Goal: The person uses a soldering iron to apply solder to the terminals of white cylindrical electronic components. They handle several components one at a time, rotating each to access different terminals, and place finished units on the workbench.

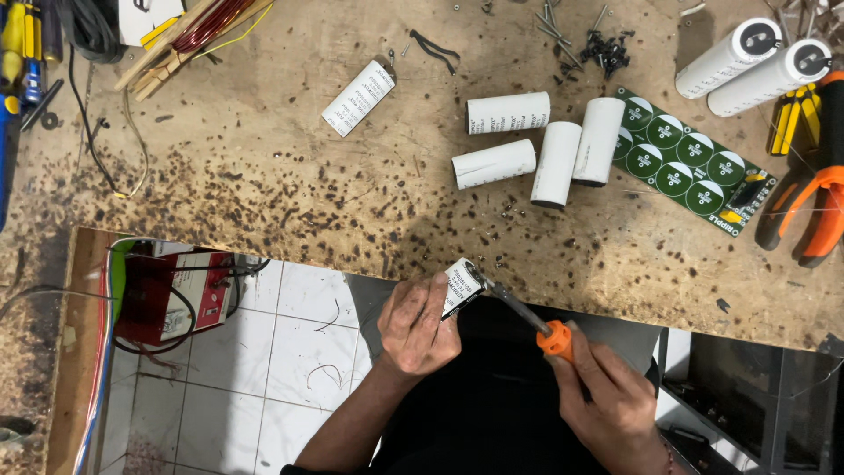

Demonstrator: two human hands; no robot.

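From the head view, my left hand [418, 327] comes up from six o'clock, forearm angled in from the lower middle, knuckles toward the camera. Its fingers are curled tight round a white cylinder [461, 286], which sticks out of my fist toward one o'clock, just below the near edge of the bench [264, 185].

My right hand [607, 398] sits at four o'clock from the left, wrist low, fingers wrapped round the orange handle of a screwdriver [538, 325]. The shaft runs toward ten o'clock and its tip meets the cylinder's top end.

On the bench at twelve o'clock lie four more white cylinders [536, 145] in a loose cluster, with another cylinder [359, 98] apart at eleven o'clock. A green board [690, 163] lies at one o'clock, touching the cluster. Two long cylinders [756, 66] lie beyond it, and orange pliers [813, 189] at two o'clock. A red box [167, 295] sits under the bench at nine o'clock.
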